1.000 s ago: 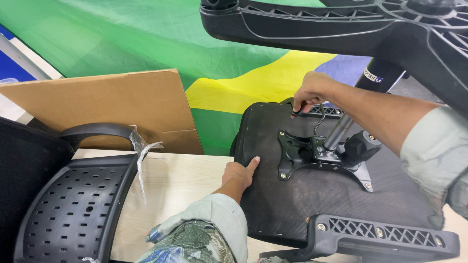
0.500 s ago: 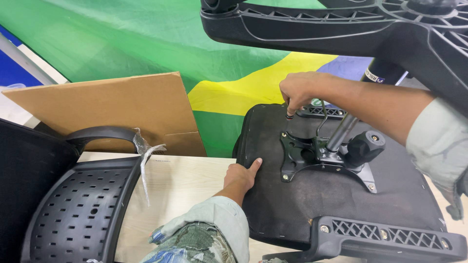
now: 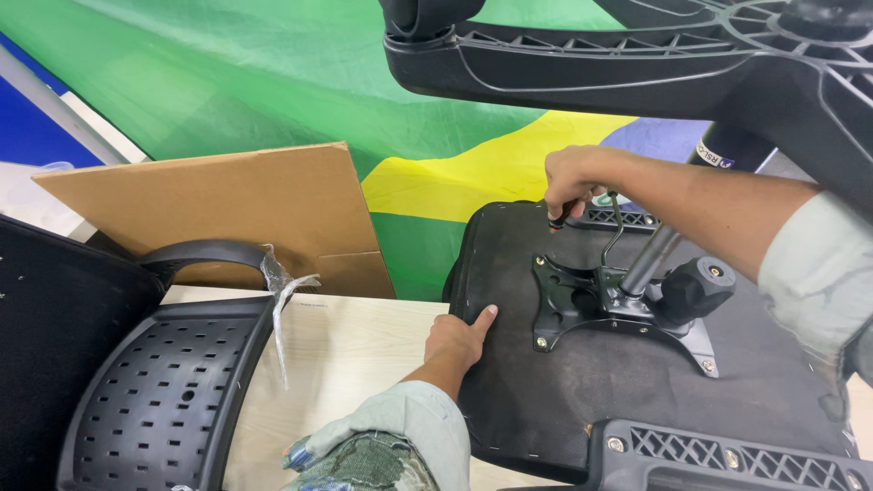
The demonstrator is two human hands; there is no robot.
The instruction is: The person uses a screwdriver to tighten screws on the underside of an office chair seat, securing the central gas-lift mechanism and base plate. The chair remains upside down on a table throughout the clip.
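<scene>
An upturned black office chair seat [image 3: 536, 400] lies on the pale wooden table [image 3: 355, 355]. A black metal tilt mechanism [image 3: 591, 305] with a round knob [image 3: 696, 286] and a gas cylinder [image 3: 650, 259] is bolted to its underside. My left hand [image 3: 459, 338] presses on the seat's left edge, fingers flat. My right hand [image 3: 575, 182] is closed around the black-tipped lever handle [image 3: 556, 221] at the far side of the mechanism. The star-shaped wheel base [image 3: 637, 64] hangs overhead across the top of the view.
A perforated black plastic chair back [image 3: 155, 400] with an armrest loop and a scrap of clear wrap [image 3: 282, 291] lies at left. A cardboard sheet [image 3: 227, 209] leans behind it against a green, yellow and blue cloth [image 3: 273, 82]. A black armrest bracket [image 3: 727, 450] sits at the near right.
My right hand has shifted slightly left along the lever and now grips its handle. My left hand stays on the seat's edge.
</scene>
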